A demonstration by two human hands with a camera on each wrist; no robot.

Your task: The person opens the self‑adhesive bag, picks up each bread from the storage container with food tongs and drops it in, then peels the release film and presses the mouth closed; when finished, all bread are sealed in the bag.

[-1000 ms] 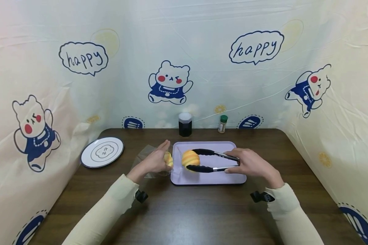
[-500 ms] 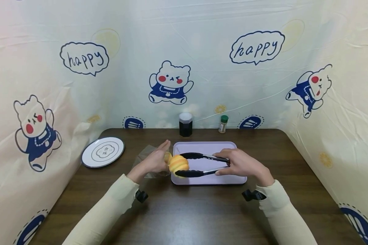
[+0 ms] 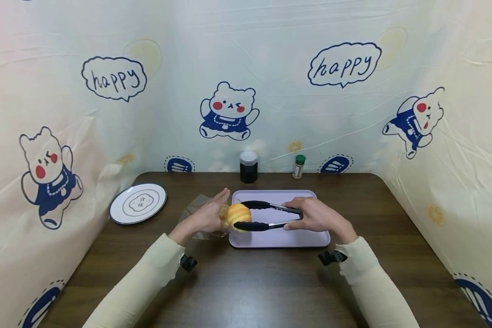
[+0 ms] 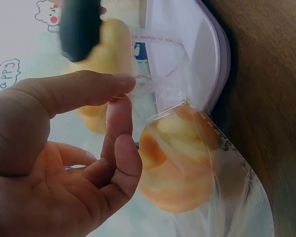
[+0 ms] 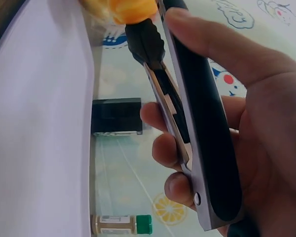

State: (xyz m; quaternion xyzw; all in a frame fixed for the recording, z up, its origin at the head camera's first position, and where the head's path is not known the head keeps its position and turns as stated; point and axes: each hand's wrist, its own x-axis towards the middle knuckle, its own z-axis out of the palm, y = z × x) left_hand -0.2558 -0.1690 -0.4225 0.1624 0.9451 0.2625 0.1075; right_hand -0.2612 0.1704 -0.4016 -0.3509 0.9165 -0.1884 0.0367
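Observation:
My left hand (image 3: 207, 217) pinches the edge of a clear plastic bag (image 4: 237, 197) between thumb and fingertip. Inside the bag lies one yellow-orange bread bun (image 4: 175, 168), mostly hidden from the head view. My right hand (image 3: 317, 214) grips a pair of tongs (image 3: 257, 226) with black tips and metal arms. Between those tips sits a second striped bun (image 3: 238, 215), held right beside my left fingers at the bag's mouth. How far it is within the bag I cannot tell. Beneath it is the left end of a lilac tray (image 3: 287, 239).
A white plate (image 3: 120, 212) with a dark rim rests at the table's left. Along the back edge stand a black jar (image 3: 248, 172) with a pale lid and a small green-capped bottle (image 3: 298, 167). Patterned cloth (image 3: 279, 114) encloses the brown table (image 3: 246, 282) behind and at both sides.
My right hand has moved left with the tongs, carrying the bun from over the tray to the bag's mouth, then slightly up. My left hand has stayed nearly still.

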